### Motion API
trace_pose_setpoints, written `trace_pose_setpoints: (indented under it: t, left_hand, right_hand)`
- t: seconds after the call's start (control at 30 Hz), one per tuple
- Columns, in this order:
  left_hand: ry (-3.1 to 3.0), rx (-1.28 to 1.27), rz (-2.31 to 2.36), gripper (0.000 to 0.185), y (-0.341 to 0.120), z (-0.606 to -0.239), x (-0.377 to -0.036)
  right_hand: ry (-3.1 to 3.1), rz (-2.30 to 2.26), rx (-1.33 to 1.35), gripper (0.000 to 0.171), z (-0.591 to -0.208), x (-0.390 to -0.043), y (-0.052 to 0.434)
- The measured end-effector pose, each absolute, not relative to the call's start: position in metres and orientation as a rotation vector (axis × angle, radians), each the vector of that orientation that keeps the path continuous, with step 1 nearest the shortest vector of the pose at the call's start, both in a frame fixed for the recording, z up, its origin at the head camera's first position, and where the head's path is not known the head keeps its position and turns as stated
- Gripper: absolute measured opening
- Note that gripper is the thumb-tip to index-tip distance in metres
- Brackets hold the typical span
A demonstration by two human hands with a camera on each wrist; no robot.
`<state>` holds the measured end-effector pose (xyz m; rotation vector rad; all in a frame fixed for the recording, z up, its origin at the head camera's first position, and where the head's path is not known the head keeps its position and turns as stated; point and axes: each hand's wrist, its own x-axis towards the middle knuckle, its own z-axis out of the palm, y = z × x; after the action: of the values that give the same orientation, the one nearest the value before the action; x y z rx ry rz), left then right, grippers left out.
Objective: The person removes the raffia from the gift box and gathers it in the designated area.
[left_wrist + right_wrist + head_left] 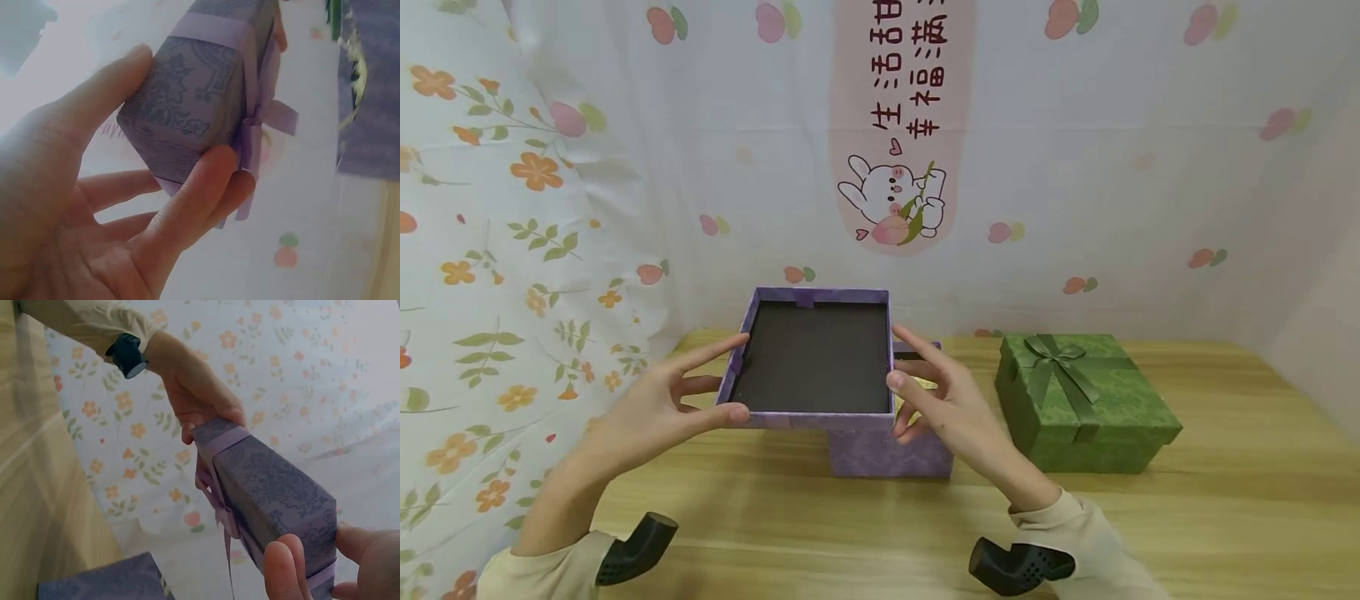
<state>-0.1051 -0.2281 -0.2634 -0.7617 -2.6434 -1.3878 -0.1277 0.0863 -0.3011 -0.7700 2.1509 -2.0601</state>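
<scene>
A purple patterned box lid (pixel 808 419) is held upside down in the air, its dark inside facing up. My left hand (pixel 730 377) grips its left end between thumb and fingers, and my right hand (pixel 901 358) grips its right end. The left wrist view shows that grip (pixel 181 109) on the lid (pixel 206 75), with a lilac ribbon bow (pixel 262 125) on the lid's outer face. In the right wrist view the lid (pixel 275 487) spans between both hands. The matching purple box base (pixel 887 454) stands on the table just below and behind the lid, partly hidden.
A green gift box (pixel 1082 400) with a green bow stands on the wooden table (pixel 1225 500) to the right of the purple base. Flower-printed cloth hangs on the left and behind. Something pale yellow (pixel 922 383) shows inside the base.
</scene>
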Motion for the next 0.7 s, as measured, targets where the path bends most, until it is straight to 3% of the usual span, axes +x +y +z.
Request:
trace_pose_setpoints:
  t: [0.7]
  left_hand:
    - [-2.905, -0.549, -1.221, 0.067, -0.305, -0.271, -0.121]
  right_hand:
    - [1.925, -1.928, -0.645, 0.063, -0.304, -0.141, 0.009]
